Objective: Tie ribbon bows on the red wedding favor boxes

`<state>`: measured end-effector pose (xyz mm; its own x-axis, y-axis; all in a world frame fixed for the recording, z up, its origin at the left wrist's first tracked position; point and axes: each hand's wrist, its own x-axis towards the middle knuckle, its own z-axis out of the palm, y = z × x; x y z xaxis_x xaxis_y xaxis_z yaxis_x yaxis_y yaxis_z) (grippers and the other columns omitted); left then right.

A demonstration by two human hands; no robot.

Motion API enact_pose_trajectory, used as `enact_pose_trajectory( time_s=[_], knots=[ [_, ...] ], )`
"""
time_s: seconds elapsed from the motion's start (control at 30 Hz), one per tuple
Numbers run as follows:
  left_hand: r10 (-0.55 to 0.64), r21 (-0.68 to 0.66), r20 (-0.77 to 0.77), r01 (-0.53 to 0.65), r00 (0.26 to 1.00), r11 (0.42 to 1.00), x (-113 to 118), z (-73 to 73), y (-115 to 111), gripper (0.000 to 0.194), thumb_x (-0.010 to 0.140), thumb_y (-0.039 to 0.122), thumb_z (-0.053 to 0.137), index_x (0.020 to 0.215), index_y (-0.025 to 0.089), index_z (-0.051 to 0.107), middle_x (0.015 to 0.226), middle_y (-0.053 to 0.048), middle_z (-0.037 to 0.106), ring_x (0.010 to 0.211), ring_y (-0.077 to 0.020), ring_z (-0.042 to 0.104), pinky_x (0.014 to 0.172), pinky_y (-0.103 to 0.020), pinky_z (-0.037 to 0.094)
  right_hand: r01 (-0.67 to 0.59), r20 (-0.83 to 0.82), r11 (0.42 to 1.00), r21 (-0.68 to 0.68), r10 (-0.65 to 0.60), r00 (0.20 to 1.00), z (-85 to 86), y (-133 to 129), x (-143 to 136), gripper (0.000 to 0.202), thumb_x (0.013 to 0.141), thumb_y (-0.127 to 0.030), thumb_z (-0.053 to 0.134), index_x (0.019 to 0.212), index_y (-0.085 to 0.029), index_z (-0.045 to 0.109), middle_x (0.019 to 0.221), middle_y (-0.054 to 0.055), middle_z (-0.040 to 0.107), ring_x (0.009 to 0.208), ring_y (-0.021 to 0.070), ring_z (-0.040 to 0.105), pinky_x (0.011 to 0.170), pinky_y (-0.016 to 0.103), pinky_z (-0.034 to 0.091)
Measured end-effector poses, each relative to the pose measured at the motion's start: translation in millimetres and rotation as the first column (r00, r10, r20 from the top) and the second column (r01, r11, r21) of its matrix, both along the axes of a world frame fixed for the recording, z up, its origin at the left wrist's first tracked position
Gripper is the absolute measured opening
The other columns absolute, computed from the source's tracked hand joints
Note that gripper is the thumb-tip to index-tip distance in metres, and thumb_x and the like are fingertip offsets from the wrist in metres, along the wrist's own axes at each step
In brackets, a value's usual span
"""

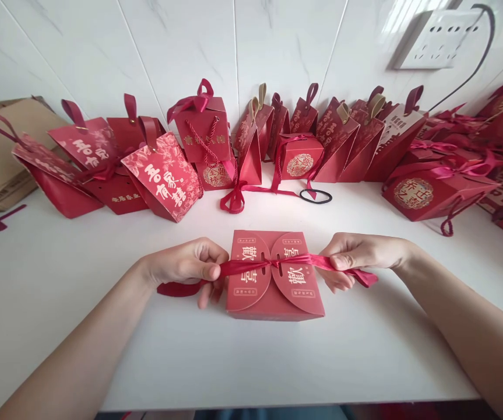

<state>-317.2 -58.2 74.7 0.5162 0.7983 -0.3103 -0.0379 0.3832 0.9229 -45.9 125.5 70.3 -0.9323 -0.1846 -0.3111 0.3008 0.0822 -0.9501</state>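
Centrally placed box [292,306]: red, closed, lying flat on the white desk [273,364]
Ribbon [242,266]: red, gathered in a twist or knot atop the box, drawn out to both sides
Left hand [194,265]: thumb and fingers pinching the ribbon near the box's left edge
Right hand [351,259]: pinching the ribbon's other side, a tail sticking out beyond the fingers
Black loop [316,196]: on the desk behind the box
Other red boxes [412,192]: crowded along the tiled wall [190,46], many with strap handles
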Motion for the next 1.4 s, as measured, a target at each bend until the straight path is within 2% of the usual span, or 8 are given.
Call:
enact_pose_trajectory(
  time_s=[0.17, 0.33, 0.57, 0.73, 0.87, 1.13, 1.3, 1.4],
  knots=[
    [-0.013, 0.002, 0.007, 0.013, 1.000, 1.000, -1.3, 0.0, -1.6, 0.042, 0.073, 0.052, 0.072, 0.062, 0.016, 0.053, 0.045, -0.001, 0.064, 0.036, -0.0101, 0.055, 0.048, -0.020, 0.045, 0.002, 0.000, 1.000, 0.028, -0.002, 1.000, 1.6, 0.4, 1.6, 0.052, 0.084, -0.059, 0.057, 0.063, -0.012, 0.063, 0.059, 0.002, 0.058, 0.053, 0.0083, 0.049, 0.054, 0.021, 0.039],
    [0.000, -0.008, 0.002, 0.000, 1.000, 1.000, -0.8, 0.4, -3.3, 0.043, 0.073, 0.053, 0.071, 0.062, 0.016, 0.052, 0.044, -0.001, 0.064, 0.037, -0.0109, 0.055, 0.047, -0.020, 0.044, 0.008, 0.013, 1.000, 0.014, -0.008, 1.000, 2.2, -0.5, 1.4, 0.053, 0.083, -0.061, 0.057, 0.063, -0.012, 0.062, 0.060, 0.003, 0.059, 0.054, 0.0080, 0.049, 0.053, 0.020, 0.039],
    [-0.006, 0.018, -0.029, 0.006, 1.000, 1.000, -1.6, -2.4, 0.1, 0.042, 0.071, 0.053, 0.072, 0.066, 0.014, 0.059, 0.060, -0.005, 0.069, 0.048, -0.0148, 0.065, 0.053, -0.023, 0.050, 0.010, 0.044, 1.000, 0.028, -0.012, 0.999, -3.7, -3.0, -2.0, 0.055, 0.081, -0.064, 0.057, 0.063, -0.013, 0.064, 0.059, 0.002, 0.059, 0.056, 0.0110, 0.053, 0.057, 0.024, 0.043],
    [-0.026, 0.034, -0.034, 0.027, 0.999, 0.999, -0.3, -2.5, 1.9, 0.044, 0.071, 0.056, 0.071, 0.072, 0.013, 0.063, 0.061, -0.005, 0.069, 0.046, -0.0141, 0.064, 0.047, -0.021, 0.048, 0.014, 0.057, 0.998, 0.059, -0.017, 0.998, -4.9, -5.3, -4.9, 0.056, 0.081, -0.066, 0.056, 0.064, -0.013, 0.064, 0.061, 0.003, 0.061, 0.050, 0.0086, 0.045, 0.060, 0.026, 0.044],
    [-0.018, 0.028, -0.026, 0.019, 1.000, 0.999, 0.1, -2.1, 1.5, 0.043, 0.071, 0.055, 0.072, 0.073, 0.012, 0.064, 0.061, -0.005, 0.069, 0.047, -0.0146, 0.065, 0.049, -0.022, 0.050, 0.027, 0.076, 0.999, 0.044, -0.030, 0.997, -5.4, -6.1, -5.1, 0.056, 0.080, -0.066, 0.057, 0.066, -0.013, 0.065, 0.062, 0.003, 0.063, 0.049, 0.0072, 0.041, 0.063, 0.026, 0.044],
    [-0.002, 0.041, -0.024, 0.003, 1.000, 0.999, 0.1, -2.5, 1.2, 0.043, 0.070, 0.054, 0.073, 0.070, 0.013, 0.064, 0.059, -0.005, 0.069, 0.053, -0.0160, 0.066, 0.051, -0.022, 0.050, 0.000, 0.012, 0.995, -0.104, 0.001, 1.000, -7.3, -6.6, -5.4, 0.048, 0.085, -0.057, 0.058, 0.069, -0.013, 0.069, 0.066, 0.003, 0.065, 0.065, 0.0113, 0.059, 0.072, 0.025, 0.046],
    [-0.007, 0.035, -0.009, 0.007, 1.000, 0.999, 0.1, -3.2, 1.5, 0.043, 0.072, 0.054, 0.072, 0.070, 0.012, 0.063, 0.058, -0.005, 0.068, 0.041, -0.0117, 0.059, 0.042, -0.020, 0.044, 0.012, 0.005, 0.996, -0.091, -0.011, 1.000, -6.7, -7.0, -4.5, 0.048, 0.086, -0.056, 0.058, 0.070, -0.013, 0.071, 0.068, 0.005, 0.067, 0.063, 0.0121, 0.059, 0.071, 0.027, 0.047],
    [-0.011, 0.039, -0.008, 0.011, 1.000, 0.999, 0.0, -3.6, 1.4, 0.042, 0.072, 0.053, 0.072, 0.071, 0.012, 0.064, 0.060, -0.005, 0.069, 0.039, -0.0107, 0.057, 0.043, -0.020, 0.045, 0.008, 0.004, 0.996, -0.083, -0.008, 1.000, -5.9, -7.0, -4.2, 0.048, 0.086, -0.056, 0.058, 0.070, -0.013, 0.071, 0.070, 0.005, 0.067, 0.065, 0.0126, 0.060, 0.072, 0.028, 0.047]
  ],
)
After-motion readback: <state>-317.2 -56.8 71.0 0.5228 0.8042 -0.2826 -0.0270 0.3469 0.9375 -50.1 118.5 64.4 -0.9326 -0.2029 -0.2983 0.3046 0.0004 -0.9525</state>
